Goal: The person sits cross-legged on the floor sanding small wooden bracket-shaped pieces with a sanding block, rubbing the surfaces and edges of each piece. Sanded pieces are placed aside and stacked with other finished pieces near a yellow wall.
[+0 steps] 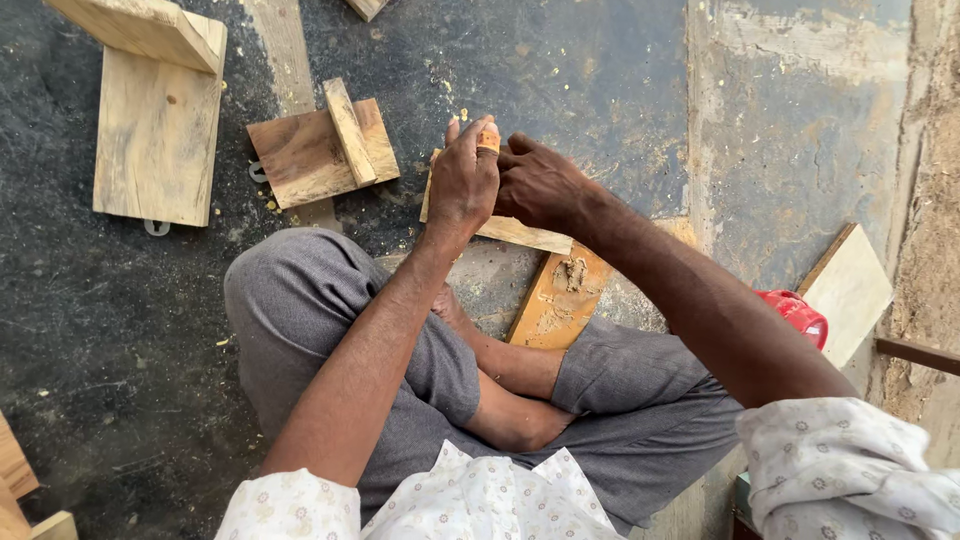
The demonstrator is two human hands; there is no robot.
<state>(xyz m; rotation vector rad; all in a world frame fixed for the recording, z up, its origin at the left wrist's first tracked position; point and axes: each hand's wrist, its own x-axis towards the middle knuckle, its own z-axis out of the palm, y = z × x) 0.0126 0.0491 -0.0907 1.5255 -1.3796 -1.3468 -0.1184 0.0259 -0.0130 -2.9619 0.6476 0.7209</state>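
Left hand [462, 185] clenched around a small orange block [488, 137]; right hand [538, 185] curled beside, grasp hidden, over a pale rough plank [520, 233].

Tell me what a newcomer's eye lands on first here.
Both hands meet at centre over a pale wooden strip on the dark floor: the left hand pinches a small orange piece, the right hand pressed close beside it. Wooden boards lie upper left; a red object peeks out at right.

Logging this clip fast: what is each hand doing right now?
Left hand: closed around a small orange piece over the wooden strip.
Right hand: fingers curled beside it; grip cannot be told.
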